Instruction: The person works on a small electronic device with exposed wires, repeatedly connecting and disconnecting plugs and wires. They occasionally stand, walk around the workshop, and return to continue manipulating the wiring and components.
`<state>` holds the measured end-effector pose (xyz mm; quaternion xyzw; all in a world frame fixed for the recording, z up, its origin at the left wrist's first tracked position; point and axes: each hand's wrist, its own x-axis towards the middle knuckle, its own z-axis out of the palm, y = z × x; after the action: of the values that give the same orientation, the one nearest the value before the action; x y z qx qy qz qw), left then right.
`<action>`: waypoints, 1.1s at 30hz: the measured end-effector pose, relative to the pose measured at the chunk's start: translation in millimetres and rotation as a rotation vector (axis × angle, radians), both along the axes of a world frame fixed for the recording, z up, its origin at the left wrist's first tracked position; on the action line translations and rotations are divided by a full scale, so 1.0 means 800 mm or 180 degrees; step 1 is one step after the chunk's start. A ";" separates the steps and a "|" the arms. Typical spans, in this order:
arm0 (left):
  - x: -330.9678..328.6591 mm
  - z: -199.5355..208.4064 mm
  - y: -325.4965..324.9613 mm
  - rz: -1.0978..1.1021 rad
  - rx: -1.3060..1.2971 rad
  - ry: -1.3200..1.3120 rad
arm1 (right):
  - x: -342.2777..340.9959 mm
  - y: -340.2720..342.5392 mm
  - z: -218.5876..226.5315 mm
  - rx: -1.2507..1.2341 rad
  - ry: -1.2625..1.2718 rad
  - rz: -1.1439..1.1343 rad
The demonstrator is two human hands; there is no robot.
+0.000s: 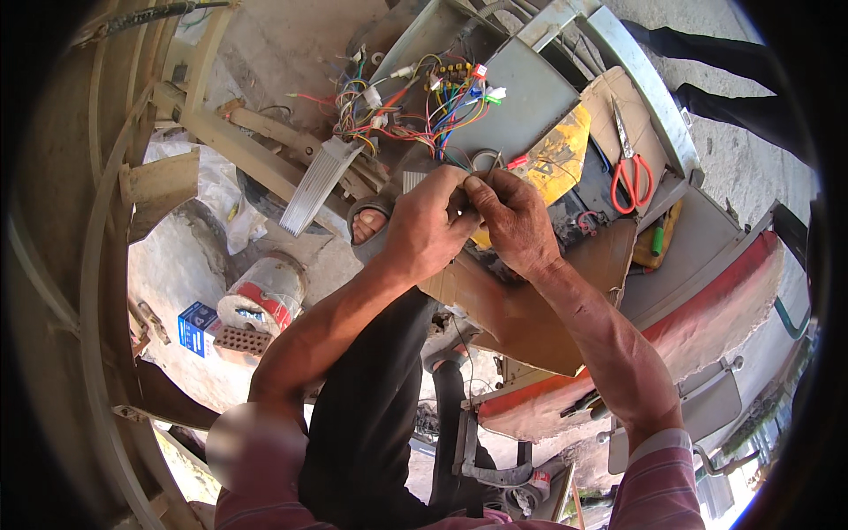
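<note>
My left hand (426, 221) and my right hand (523, 228) meet at the middle of the view, fingertips pinched together. Whatever they hold is small and hidden by the fingers. Just beyond them spreads a tangle of coloured wires (439, 132) with white, red, blue and green plugs. A terminal block (452, 73) lies among these wires on a grey metal panel (517, 93). Left of my left hand, a finned silver metal box (320, 187) joins the wire bundle. Beyond my right hand is a yellow plastic piece (565, 150), with a red connector (518, 162) near its edge.
Red-handled scissors (629, 184) rest on cardboard at the right, near a green-handled tool (657, 240). Brown cardboard (530, 309) lies below my hands. A bucket (287, 281), blue box (194, 329) and holed brick (243, 341) stand left. Another person's legs (715, 57) show at upper right.
</note>
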<state>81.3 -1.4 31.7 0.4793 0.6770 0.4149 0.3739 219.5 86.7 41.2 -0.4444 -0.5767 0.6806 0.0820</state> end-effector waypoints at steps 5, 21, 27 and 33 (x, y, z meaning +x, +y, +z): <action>-0.052 -0.013 0.016 0.0003 -0.0307 -0.1192 | -0.023 0.022 -0.006 0.0285 -0.0095 -0.0078; -0.084 -0.063 0.083 -0.0283 -0.0019 0.0389 | -0.113 0.145 -0.059 0.1417 -0.0619 0.0816; -0.126 -0.071 0.103 0.0476 -0.0033 -0.0209 | -0.099 0.137 -0.080 0.1017 -0.0615 0.0389; -0.127 -0.122 0.140 0.0136 0.0445 0.1588 | -0.089 0.130 -0.079 0.0429 -0.0293 0.0194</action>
<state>-20.5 110.9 -65.9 0.5770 0.7279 0.3374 0.1526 148.0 190.7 -22.4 -0.4508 -0.6376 0.6213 0.0644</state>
